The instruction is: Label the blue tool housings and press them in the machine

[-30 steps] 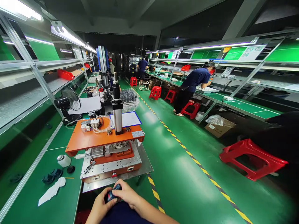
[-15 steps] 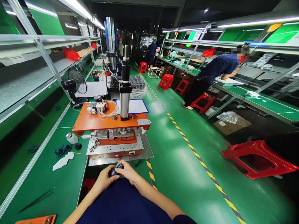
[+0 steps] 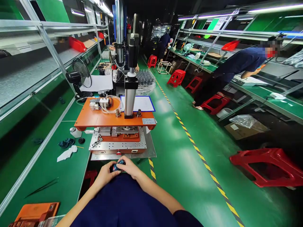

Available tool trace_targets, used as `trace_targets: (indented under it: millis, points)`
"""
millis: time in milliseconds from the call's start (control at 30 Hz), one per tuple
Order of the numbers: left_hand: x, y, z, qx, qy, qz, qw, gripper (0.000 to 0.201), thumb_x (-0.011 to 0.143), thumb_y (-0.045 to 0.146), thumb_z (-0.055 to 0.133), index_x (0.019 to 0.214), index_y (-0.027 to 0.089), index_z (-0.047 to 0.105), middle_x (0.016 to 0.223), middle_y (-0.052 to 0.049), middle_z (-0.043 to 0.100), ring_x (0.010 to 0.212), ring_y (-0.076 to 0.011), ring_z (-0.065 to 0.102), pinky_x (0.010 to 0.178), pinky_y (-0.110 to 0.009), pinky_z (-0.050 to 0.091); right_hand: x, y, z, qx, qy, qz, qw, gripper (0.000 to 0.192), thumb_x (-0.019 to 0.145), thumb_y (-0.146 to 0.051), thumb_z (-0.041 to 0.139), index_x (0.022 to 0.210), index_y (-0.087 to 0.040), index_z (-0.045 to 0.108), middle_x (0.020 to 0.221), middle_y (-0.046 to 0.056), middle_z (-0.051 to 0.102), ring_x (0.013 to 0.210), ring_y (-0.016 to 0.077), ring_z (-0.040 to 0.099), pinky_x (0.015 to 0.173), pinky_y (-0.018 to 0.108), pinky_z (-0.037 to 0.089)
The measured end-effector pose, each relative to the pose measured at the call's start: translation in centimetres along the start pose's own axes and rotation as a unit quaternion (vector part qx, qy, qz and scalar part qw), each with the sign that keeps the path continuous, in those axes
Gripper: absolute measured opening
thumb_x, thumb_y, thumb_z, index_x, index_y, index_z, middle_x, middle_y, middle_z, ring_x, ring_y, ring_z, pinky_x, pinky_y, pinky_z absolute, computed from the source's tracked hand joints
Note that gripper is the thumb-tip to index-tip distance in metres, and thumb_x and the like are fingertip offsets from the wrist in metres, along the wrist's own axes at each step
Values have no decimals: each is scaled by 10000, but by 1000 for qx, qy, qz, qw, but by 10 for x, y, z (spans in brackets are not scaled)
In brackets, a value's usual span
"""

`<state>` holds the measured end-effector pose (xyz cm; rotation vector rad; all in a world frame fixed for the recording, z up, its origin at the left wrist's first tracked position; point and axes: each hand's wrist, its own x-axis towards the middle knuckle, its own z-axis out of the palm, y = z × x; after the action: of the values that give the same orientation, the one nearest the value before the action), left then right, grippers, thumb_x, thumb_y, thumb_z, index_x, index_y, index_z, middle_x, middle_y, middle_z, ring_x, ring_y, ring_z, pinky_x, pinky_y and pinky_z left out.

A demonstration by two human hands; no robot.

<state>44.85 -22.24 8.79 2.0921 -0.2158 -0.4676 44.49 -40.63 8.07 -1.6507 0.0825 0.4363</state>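
Close to my body, just before the front edge of the press, my left hand and my right hand both grip a small dark blue part. Its exact kind I cannot make out, since fingers cover much of it. A reddish patch shows on its left side. Beyond my hands stands a press with an orange top plate, an upright cylinder and a drilled metal base. On the bench to the left lie dark blue pieces, a crumpled white wipe and tweezers.
A small white bottle and a black fan stand on the left bench. An orange fixture sits at the near left. Red stools line the right side, where a co-worker bends over another bench.
My view has tilted down and turned slightly left, showing more of the orange fixture. Both hands still hold the small blue part, in nearly the same grip.
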Motion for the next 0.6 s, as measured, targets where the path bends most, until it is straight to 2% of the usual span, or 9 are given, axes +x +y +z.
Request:
trace_targets:
  millis: [67,133,200,233,300,333,400,500,600]
  points:
    - [2,3,-3,4,23,-9,1000,474,714,445,743,1096,168,705,1031,-72,770,939,-265,703,875,-354,533,10,-4,-18,-49,16,-32,998,262,837,-409,640,999,-204,663,882,24,674,831,188,640,743,327,539]
    - [5,5,-7,12,53,-22,998,492,717,479,730,1090,159,701,990,-70,771,909,-267,699,858,-365,531,28,-9,-44,-104,67,-67,990,301,889,-399,586,1108,-205,658,1035,71,681,1011,228,623,929,408,502]
    - [9,4,-11,18,76,-31,996,524,725,514,713,1101,150,690,958,-70,769,887,-268,696,843,-377,532,53,-15,-72,-162,128,-98,974,338,919,-353,550,1217,-209,620,1232,119,630,1258,279,498,1111,493,353]
    - [11,3,-12,18,86,-33,996,535,727,525,708,1107,149,686,955,-70,769,887,-268,695,843,-382,533,67,-18,-86,-189,147,-109,965,346,922,-330,550,1242,-211,611,1299,132,599,1330,298,430,1154,523,282]
    - [13,1,-13,18,104,-33,994,546,723,531,711,1116,153,682,975,-71,768,911,-270,695,856,-390,536,95,-23,-108,-240,167,-123,948,335,904,-283,589,1228,-206,625,1346,151,573,1395,329,345,1186,564,193]
    - [14,0,-14,17,110,-32,993,546,720,528,715,1120,158,682,989,-70,768,923,-270,695,864,-392,537,109,-25,-116,-261,168,-126,942,309,893,-272,617,1191,-197,644,1327,157,586,1389,338,356,1185,573,190]
    - [15,-1,-16,15,116,-29,993,536,721,518,719,1125,167,684,1002,-65,767,927,-265,699,868,-391,543,132,-28,-126,-297,161,-129,932,277,891,-294,652,1144,-182,658,1285,142,611,1326,326,446,1156,579,268]
    - [19,1,-22,44,115,-8,992,508,769,507,685,1143,163,680,956,-55,768,862,-244,709,820,-373,562,154,-30,-133,-329,145,-141,923,327,936,-380,620,1198,-184,621,1308,99,597,1202,263,567,1049,524,442]
    - [37,7,-33,106,116,23,987,487,796,492,676,1145,152,682,961,-72,768,850,-249,717,793,-370,571,159,-30,-136,-339,137,-160,917,324,923,-368,640,1194,-191,627,1297,105,607,1190,264,577,1040,506,452]
